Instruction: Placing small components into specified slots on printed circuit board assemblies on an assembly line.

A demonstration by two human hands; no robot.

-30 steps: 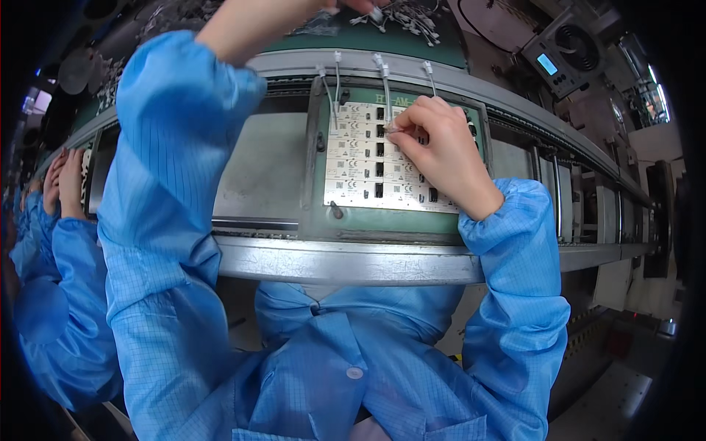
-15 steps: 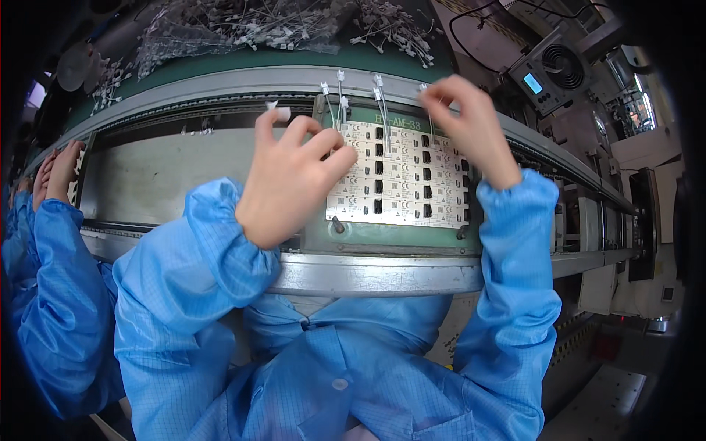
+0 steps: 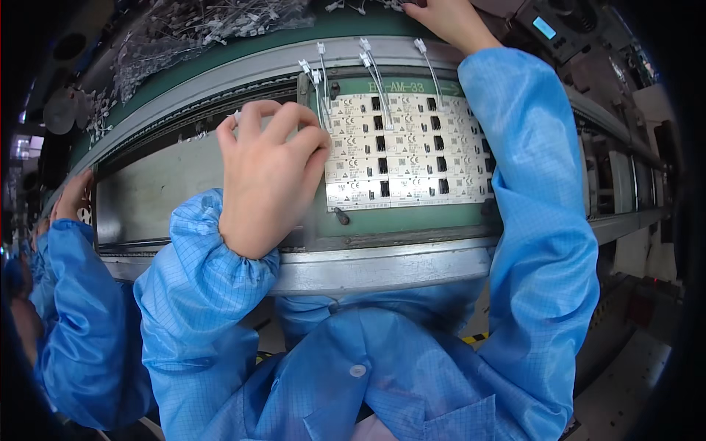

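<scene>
A green panel (image 3: 412, 220) in the track carries rows of white circuit boards (image 3: 357, 169) with black sockets. Several thin cables with white connectors (image 3: 420, 45) rise from its far rows and lean over the far rail. My left hand (image 3: 268, 173) hovers at the panel's left edge, fingers curled; a bit of white connector (image 3: 236, 116) shows at its fingertips, most of it hidden. My right hand (image 3: 445, 20) reaches past the far rail to loose cables (image 3: 360, 6) at the upper edge. Its fingertips are partly cut off there, so its grip is unclear.
A metal rail (image 3: 375, 266) runs along the near side of the track, another rail (image 3: 257, 65) along the far side. Bagged white-ended cables (image 3: 213, 26) lie on the green surface beyond. At the left, a co-worker's hand (image 3: 73, 195) rests by the track.
My right hand has left the panel's far cables and moved away to the loose ones beyond the rail. My left hand has shifted slightly left and its fingers have curled in more.
</scene>
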